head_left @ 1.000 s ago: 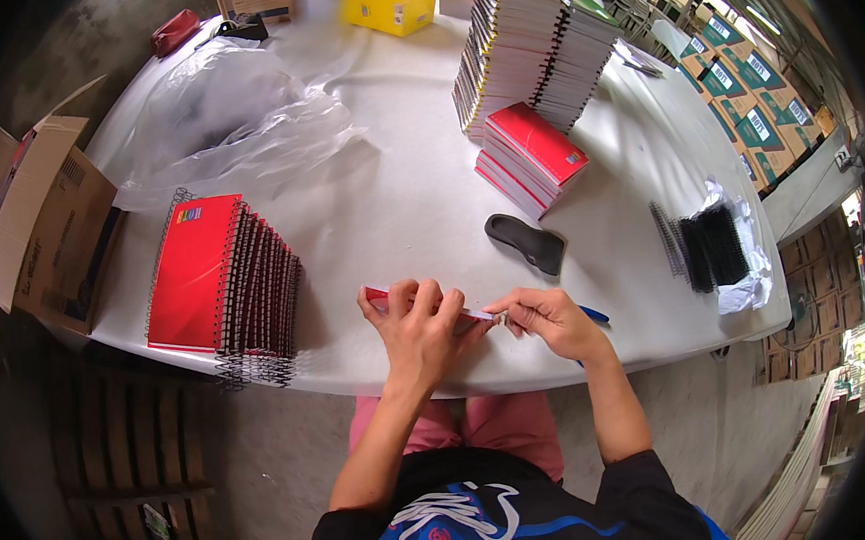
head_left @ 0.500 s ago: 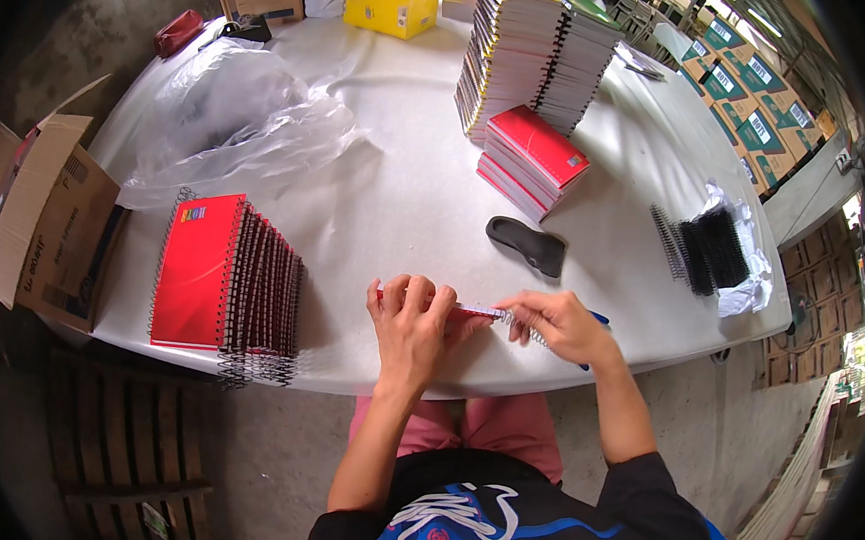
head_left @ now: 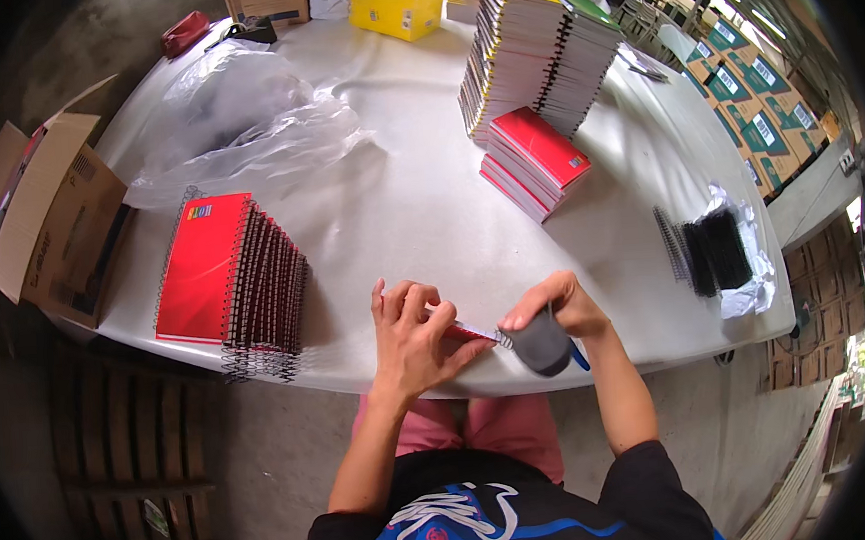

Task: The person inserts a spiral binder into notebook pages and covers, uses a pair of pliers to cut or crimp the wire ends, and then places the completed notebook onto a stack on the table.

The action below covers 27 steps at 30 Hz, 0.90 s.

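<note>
Two hands at table's near edge (head_left: 560, 371), left hand (head_left: 412, 337) flat on red notebook (head_left: 465, 333), right hand (head_left: 555, 307) grip closed on grey tool (head_left: 543, 348).

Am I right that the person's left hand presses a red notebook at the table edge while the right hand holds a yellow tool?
Not quite: the head view shows the tool in the right hand is dark grey, not yellow. The left hand does press flat on the red notebook at the white table edge.

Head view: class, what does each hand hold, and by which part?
Right hand grips a dark grey tool by its top; left hand presses flat on a red notebook.
</note>
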{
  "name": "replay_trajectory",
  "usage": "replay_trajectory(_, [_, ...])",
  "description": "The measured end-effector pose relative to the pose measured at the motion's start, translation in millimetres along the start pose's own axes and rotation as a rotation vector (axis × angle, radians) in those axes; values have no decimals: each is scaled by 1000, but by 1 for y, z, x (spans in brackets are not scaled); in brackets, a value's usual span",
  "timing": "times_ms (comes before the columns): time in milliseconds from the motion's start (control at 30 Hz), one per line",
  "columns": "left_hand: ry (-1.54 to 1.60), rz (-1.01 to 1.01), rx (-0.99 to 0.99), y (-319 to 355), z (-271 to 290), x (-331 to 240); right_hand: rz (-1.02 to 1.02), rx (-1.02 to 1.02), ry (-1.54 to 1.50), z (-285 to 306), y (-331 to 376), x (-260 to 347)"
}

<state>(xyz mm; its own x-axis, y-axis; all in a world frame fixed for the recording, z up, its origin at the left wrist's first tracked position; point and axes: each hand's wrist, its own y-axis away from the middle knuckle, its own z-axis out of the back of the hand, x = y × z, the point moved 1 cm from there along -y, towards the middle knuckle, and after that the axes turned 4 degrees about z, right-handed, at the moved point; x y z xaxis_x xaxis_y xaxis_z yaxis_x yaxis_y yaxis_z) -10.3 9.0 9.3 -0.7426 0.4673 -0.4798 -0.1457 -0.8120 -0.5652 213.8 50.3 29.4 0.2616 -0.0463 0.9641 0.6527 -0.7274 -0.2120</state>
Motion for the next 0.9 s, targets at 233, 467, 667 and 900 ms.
replay_trajectory(233, [22,1,12,-5,2,-2,31,32,153,0,-9,11])
replay_trajectory(467, [46,-45,15,-8,0,6,-10,-46,675,-4,-20,15])
replay_trajectory(667, [99,-38,-27,-11,3,12,16,-40,620,-20,-27,13])
replay_trajectory(900, [496,264,-73,-7,-10,24,-79,-201,670,-10,-30,-4])
